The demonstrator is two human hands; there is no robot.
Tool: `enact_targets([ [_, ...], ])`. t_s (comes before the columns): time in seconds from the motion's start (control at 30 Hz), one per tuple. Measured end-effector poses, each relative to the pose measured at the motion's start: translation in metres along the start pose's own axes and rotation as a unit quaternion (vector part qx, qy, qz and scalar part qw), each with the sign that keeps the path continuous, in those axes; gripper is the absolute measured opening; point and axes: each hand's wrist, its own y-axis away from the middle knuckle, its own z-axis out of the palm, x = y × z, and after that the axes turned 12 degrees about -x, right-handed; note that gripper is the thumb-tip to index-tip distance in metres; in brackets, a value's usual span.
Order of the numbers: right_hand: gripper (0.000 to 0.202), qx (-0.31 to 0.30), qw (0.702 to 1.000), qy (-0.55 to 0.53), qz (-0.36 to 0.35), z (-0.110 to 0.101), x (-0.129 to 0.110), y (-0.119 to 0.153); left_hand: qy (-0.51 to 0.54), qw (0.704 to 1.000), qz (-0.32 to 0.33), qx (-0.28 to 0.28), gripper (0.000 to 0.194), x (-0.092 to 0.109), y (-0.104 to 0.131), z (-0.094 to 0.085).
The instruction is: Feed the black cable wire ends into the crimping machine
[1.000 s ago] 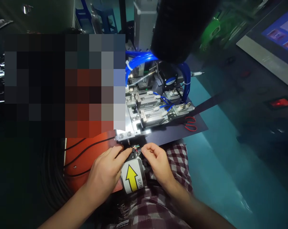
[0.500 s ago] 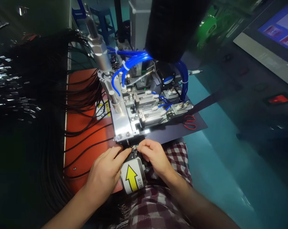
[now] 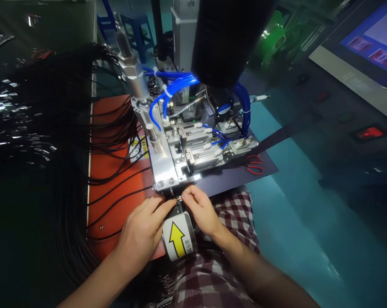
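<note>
Thin coloured wires (image 3: 179, 198) show between my fingertips at the front of a metal machine (image 3: 165, 171). My left hand (image 3: 143, 222) is closed with thumb and forefinger at the left end of these wires, apparently on the black cable they come from. My right hand (image 3: 200, 207) pinches the wires from the right side. Just below the fingertips is a small black fixture (image 3: 178, 209), partly covered by my hands. Nearer to me, a white label with a yellow arrow (image 3: 177, 239) sits on a rounded housing.
Black cables (image 3: 116, 173) run across the orange plate (image 3: 122, 218) to a large bundle (image 3: 61, 141) at left. Blue air hoses (image 3: 180, 83) arch over the machine. Red-handled scissors (image 3: 255, 164) lie at right, below a control panel with a screen (image 3: 369, 47).
My right hand has moved slightly left, closer to my left fingertips, and less of the wires shows. My left hand stays in place. The view has shifted a little.
</note>
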Motion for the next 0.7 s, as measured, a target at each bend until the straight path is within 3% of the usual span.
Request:
enact_targets([
  [0.13,0.027,-0.013,0.994,-0.105,-0.006,0.001,0.004,-0.002,0.041,0.999,-0.01,-0.002,0.03,0.001,-0.001,-0.001],
  [0.3,0.024,-0.005,0.998,-0.045,-0.049,-0.003,0.007,0.0,0.059,0.998,-0.01,-0.011,0.032,0.0,-0.001,0.002],
  [0.47,0.028,-0.035,0.994,-0.098,-0.018,-0.006,0.007,-0.003,-0.073,0.997,-0.035,-0.011,0.032,0.008,-0.002,-0.003],
  [0.57,0.032,-0.053,0.994,-0.097,0.004,-0.008,0.006,-0.003,-0.136,0.988,-0.068,-0.04,0.036,0.014,-0.001,-0.007],
  [0.7,0.033,-0.035,0.998,-0.058,-0.001,-0.01,0.005,-0.001,-0.054,0.993,-0.06,-0.083,0.04,0.017,0.001,-0.006],
])
